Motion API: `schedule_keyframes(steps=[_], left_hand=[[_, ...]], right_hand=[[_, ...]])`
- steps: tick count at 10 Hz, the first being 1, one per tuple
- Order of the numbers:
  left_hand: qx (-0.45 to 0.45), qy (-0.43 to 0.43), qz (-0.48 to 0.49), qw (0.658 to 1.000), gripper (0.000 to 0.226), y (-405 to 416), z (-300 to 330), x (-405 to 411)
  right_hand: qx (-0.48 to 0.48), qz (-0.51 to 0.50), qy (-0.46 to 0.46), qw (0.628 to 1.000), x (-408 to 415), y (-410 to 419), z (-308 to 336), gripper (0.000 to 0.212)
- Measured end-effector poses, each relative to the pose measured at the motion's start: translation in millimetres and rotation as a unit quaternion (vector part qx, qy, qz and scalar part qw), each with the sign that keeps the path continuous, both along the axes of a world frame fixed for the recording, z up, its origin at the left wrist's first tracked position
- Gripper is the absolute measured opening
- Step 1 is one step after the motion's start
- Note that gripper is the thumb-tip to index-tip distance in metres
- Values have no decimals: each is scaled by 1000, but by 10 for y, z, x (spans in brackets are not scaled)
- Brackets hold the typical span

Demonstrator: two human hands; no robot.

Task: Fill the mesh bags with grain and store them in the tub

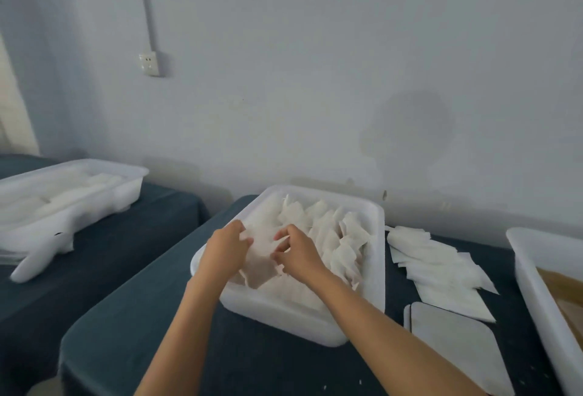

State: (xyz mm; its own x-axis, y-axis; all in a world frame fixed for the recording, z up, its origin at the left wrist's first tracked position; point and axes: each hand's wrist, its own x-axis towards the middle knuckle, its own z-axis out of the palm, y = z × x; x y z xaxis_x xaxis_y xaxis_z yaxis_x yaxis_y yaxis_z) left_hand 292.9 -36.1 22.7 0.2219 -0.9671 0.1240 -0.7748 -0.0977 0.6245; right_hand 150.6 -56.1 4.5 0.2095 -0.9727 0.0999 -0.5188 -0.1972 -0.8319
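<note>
Mesh bag, showing brownish grain through its weave, lies at the near-left end of the white tub, on the pile of bags already stored there. Left hand and right hand each pinch its upper edge with curled fingers. It looks soft, floppy and light; hold it by the closed top so nothing spills.

Both forearms bare; no sleeves, gloves, rings or watch seen
</note>
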Motion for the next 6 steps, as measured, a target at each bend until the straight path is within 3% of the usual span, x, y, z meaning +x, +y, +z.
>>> schedule_keyframes(steps=[1,3,5,6], left_hand=[[35,-51,22,998,23,-19,-110,129],[14,-87,44,995,17,31,-215,185],[-114,-105,68,986,36,205,-137,-69],[-227,-31,45,972,33,535,-165,-403]], right_hand=[[40,6,-3,999,159,-27,-63,25],[82,45,24,995,281,-25,-167,28],[37,80,53,995,153,204,-22,21],[-4,74,-31,997,-121,554,37,14]])
